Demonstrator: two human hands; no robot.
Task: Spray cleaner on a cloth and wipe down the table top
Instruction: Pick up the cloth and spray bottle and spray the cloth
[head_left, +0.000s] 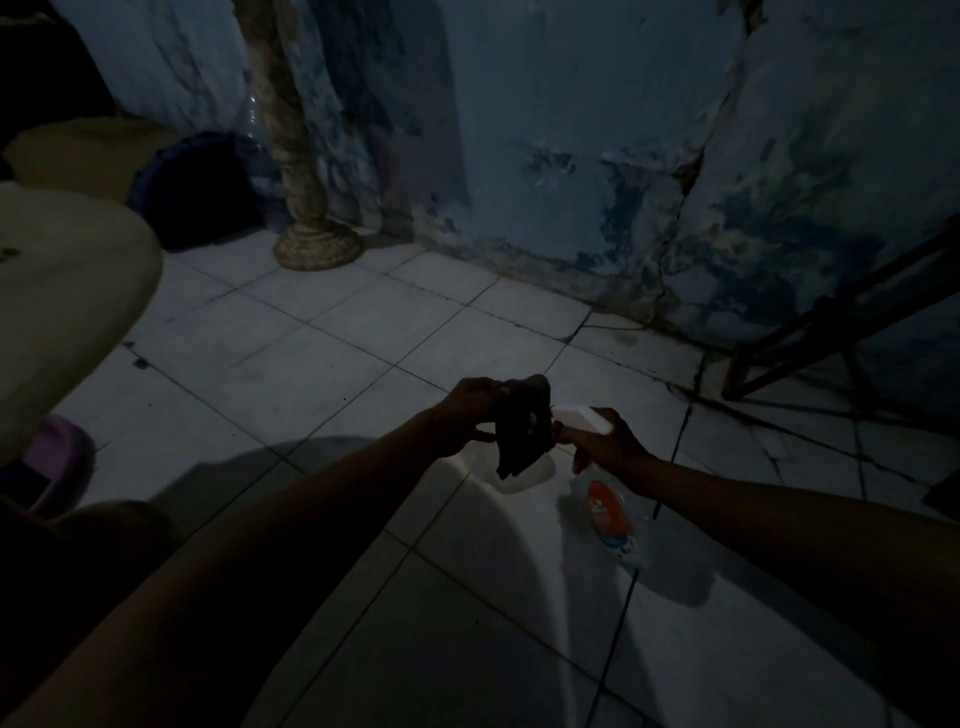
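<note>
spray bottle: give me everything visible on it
The spray bottle looks like clear plastic, with a white trigger head and an orange label. The right hand grips its neck and holds it tilted above the tiled floor, nozzle aimed at the dark cloth hanging from the left hand. The liquid level is unreadable in the dim light.

Two hands are seen, the left hand (460, 415) and the right hand (605, 441). One dark cloth (522, 428) and one spray bottle (602, 488) are counted. One pedestal column (301, 171) is counted.
</note>
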